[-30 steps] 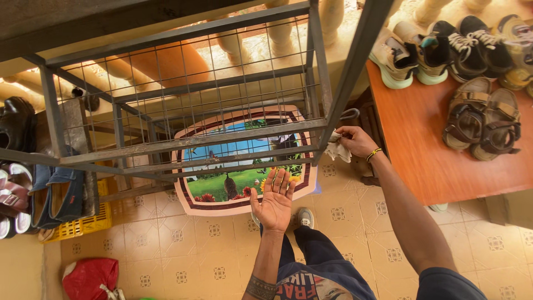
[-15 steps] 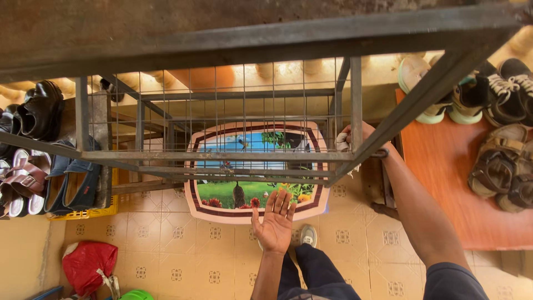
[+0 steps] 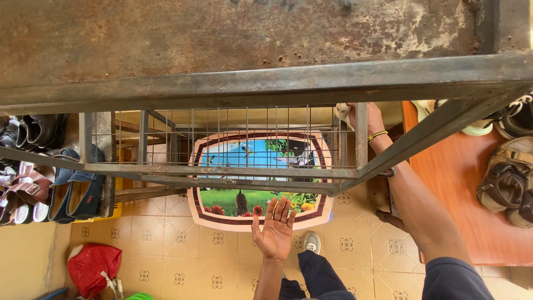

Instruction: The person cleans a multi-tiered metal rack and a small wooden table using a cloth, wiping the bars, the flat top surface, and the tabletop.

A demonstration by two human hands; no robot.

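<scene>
I look straight down through a rusty metal shoe rack (image 3: 233, 169) with wire-mesh shelves. My right hand (image 3: 371, 118) reaches behind the rack's right post and is closed on a white cloth (image 3: 343, 111), pressed against the frame near the back. My left hand (image 3: 275, 229) hovers flat over the tiled floor in front of the rack, palm up, fingers spread, holding nothing. Beneath the rack lies a picture mat (image 3: 258, 183) with a green landscape and flowers.
Dark shoes and sandals (image 3: 33, 178) sit on another rack at the left, above a yellow crate (image 3: 115, 210). An orange table (image 3: 461, 183) at the right carries sandals (image 3: 508, 183) and sneakers. A red bag (image 3: 91, 266) lies on the floor. My foot (image 3: 312, 242) stands near the mat.
My right hand with the cloth has slid farther back along the rack's right side. The view has shifted so the rack's rusty top fills the upper frame. My left hand stays open.
</scene>
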